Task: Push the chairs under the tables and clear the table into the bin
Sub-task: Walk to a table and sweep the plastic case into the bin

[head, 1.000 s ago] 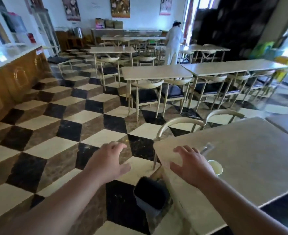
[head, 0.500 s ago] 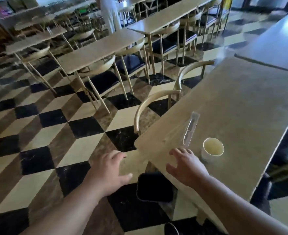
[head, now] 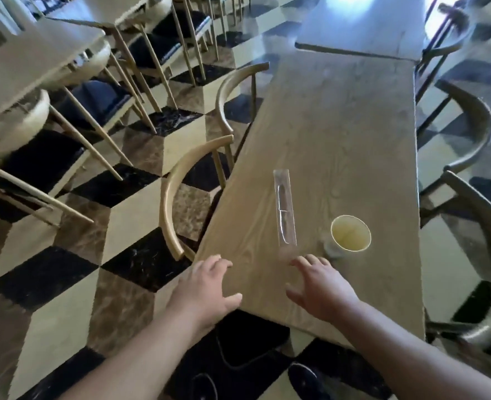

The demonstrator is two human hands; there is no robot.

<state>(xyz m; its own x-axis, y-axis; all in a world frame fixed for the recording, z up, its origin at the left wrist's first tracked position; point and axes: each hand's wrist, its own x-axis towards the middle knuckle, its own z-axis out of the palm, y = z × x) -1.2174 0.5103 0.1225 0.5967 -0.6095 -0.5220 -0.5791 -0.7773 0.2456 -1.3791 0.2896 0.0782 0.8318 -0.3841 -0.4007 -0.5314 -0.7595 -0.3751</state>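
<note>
A long wooden table (head: 339, 134) runs away from me. On its near end stands a paper cup (head: 349, 235), and left of the cup lies a clear plastic wrapper (head: 284, 206) with a utensil inside. My right hand (head: 319, 287) hovers open over the table just short of the wrapper and cup, touching neither. My left hand (head: 206, 287) is open at the table's near left corner. Below that end sits a black bin (head: 247, 347). Two curved-back chairs (head: 180, 194) (head: 235, 93) are tucked in along the table's left side.
More chairs (head: 481, 134) stand on the table's right side, a little away from it. Rows of tables and black-seated chairs (head: 74, 116) fill the left. A second table (head: 362, 27) butts onto the far end. The floor (head: 74, 284) is checkered tile. My shoes show near the bin.
The view has swung down and closer onto the table end. Both hands have moved forward over the table's near edge, the right one nearing the wrapper and cup.
</note>
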